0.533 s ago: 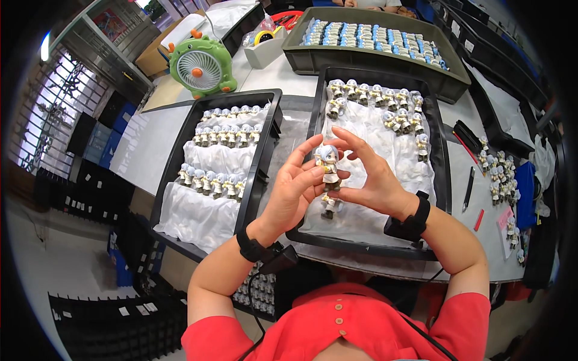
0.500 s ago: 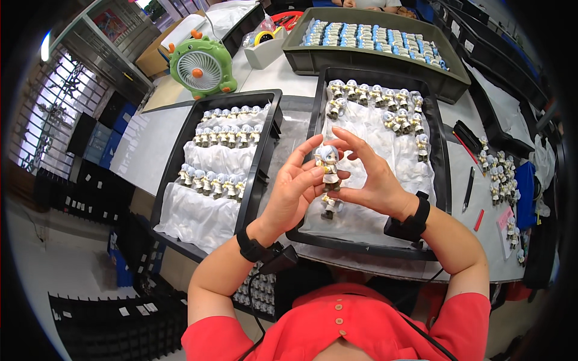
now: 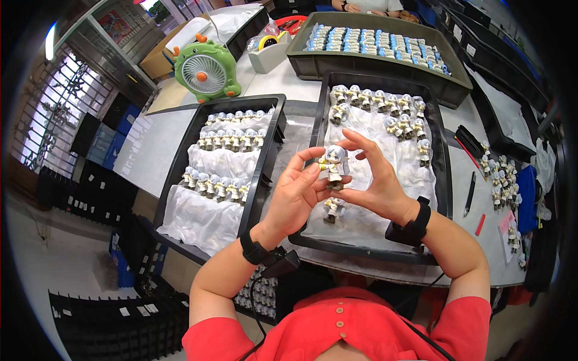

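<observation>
Between my two hands, a small figurine [image 3: 333, 166] with pale hair, a white outfit and dark feet stands upright above the right-hand black tray. My left hand [image 3: 294, 194] grips it by its left side with thumb and fingers. My right hand [image 3: 380, 183] curves around the other side; its thumb is at the figurine's feet and its forefinger is by the head. Just below, another figurine [image 3: 333, 210] lies on the tray's white lining [image 3: 361, 231]. More such figurines line the far and right sides of this black tray [image 3: 441, 180].
On the left, a second black tray [image 3: 158, 218] holds rows of figurines. Behind stand a green fan [image 3: 229, 63], a tape dispenser [image 3: 269, 58] and an olive crate [image 3: 379, 69] of packed figurines. A black pen [image 3: 469, 194] and loose figurines [image 3: 501, 180] lie at right. A person [image 3: 367, 6] sits opposite.
The held figurine has turned slightly and tilts less in my fingers. My hands stay nearly in place, and the whole view has shifted a little.
</observation>
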Demonstrator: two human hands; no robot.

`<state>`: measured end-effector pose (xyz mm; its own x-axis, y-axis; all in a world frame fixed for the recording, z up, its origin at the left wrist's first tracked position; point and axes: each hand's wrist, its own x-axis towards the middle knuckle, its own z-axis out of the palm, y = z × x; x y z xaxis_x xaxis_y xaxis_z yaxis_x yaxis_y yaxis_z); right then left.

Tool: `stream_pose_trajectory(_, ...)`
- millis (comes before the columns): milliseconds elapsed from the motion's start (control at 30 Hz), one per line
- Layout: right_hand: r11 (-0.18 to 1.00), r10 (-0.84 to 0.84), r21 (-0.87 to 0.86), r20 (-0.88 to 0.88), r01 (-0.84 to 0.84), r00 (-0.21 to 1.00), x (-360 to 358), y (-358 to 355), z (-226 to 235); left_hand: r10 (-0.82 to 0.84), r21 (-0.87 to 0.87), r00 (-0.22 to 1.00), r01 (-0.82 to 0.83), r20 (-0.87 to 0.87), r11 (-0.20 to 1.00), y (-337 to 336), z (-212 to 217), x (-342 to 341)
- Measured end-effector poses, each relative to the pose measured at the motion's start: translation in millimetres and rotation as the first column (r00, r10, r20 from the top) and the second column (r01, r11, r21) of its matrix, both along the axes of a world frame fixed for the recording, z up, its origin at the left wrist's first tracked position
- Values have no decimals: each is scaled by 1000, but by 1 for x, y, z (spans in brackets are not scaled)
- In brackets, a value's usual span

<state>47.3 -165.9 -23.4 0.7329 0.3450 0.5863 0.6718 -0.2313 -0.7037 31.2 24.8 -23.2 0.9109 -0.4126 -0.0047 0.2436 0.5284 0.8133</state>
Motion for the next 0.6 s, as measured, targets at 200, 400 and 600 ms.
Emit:
stream_pose_trajectory(200, 999, 37, -25, 166, -34, 985, -1, 3, 2, -3, 146, 999, -4, 48, 989, -8, -4, -4)
stream_pose_trajectory(400, 995, 94, 10, 131, -96, 987, -4, 5, 0, -128, 58, 991, 126, 36, 990, -9, -2, -6)
stream_pose_trajectory(600, 995, 87, 46, 48, -89, 995, -4, 5, 3, -163, 16, 986, 162, 36, 987, -8, 1, -2)
